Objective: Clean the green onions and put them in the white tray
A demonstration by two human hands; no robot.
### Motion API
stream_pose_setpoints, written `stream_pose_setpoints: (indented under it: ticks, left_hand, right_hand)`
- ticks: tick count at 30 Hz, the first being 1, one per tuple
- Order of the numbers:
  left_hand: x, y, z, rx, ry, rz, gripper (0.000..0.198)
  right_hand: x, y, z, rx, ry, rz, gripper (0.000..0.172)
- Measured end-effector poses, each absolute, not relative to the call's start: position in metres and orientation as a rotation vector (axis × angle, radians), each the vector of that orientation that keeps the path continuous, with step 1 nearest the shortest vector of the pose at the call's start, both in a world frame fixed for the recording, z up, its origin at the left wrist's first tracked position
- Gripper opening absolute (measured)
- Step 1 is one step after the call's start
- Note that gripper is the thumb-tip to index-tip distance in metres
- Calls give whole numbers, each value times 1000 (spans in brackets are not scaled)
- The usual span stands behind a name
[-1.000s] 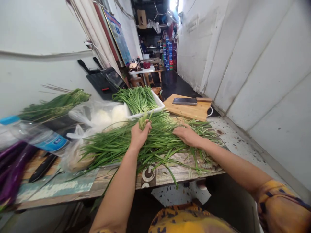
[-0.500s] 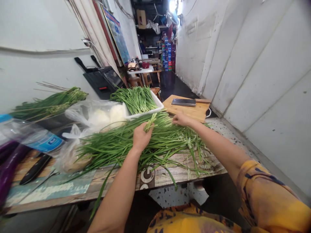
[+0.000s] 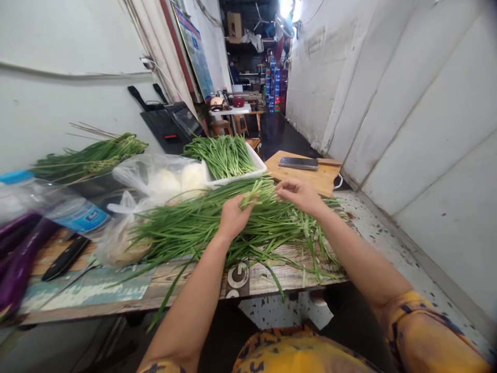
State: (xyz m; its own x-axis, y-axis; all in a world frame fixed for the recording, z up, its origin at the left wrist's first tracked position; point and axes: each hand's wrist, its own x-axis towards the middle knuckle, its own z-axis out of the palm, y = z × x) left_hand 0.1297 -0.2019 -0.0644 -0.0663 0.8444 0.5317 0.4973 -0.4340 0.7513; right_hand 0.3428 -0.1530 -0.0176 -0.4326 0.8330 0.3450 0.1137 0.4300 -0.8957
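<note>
Long green stalks with pale ends, like garlic chives [image 3: 186,223], lie in a wide heap across the wooden table. My left hand [image 3: 234,216] is closed round a small bunch of them, the pale ends sticking out past the thumb. Just to its right, over the pale ends of the heap, my right hand [image 3: 297,196] has its thumb and fingertips pinched together; what lies between them is too small to make out. Behind the heap, a white tray [image 3: 261,161] holds more green stalks laid side by side.
A cutting board [image 3: 322,180] carries a phone [image 3: 298,163] and a wooden-handled tool [image 3: 329,162]. Leftward are plastic bags [image 3: 128,235], a bottle [image 3: 83,215], a black-handled knife [image 3: 66,258], purple eggplants [image 3: 29,259] and another green bundle [image 3: 91,155].
The view has shifted slightly, so most things appear further right. My right hand's fingers have spread a little from their tighter curl. My left hand still holds its bunch.
</note>
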Motion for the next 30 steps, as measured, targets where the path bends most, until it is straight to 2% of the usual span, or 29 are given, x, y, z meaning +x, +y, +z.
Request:
stream_pose_setpoints:
  ticks: [4, 9, 22, 28, 30]
  left_hand:
    - [139, -197, -72, 1862, 1353, 1348, 30]
    - [144, -194, -72, 1682, 1322, 1369, 33]
    - [145, -198, -64, 1612, 1299, 1285, 37]
    - [142, -198, -63, 1600, 1328, 1228, 37]
    - [140, -197, -64, 1579, 1341, 1245, 36]
  right_hand:
    - [321, -167, -45, -755, -1501, 1241, 34]
    - [312, -163, -57, -787, -1324, 1294, 39]
    - [316, -168, -56, -827, -1791, 1213, 37]
    - [324, -156, -59, -1024, -1741, 938, 26]
    - [333, -148, -59, -1181, -1560, 819, 30]
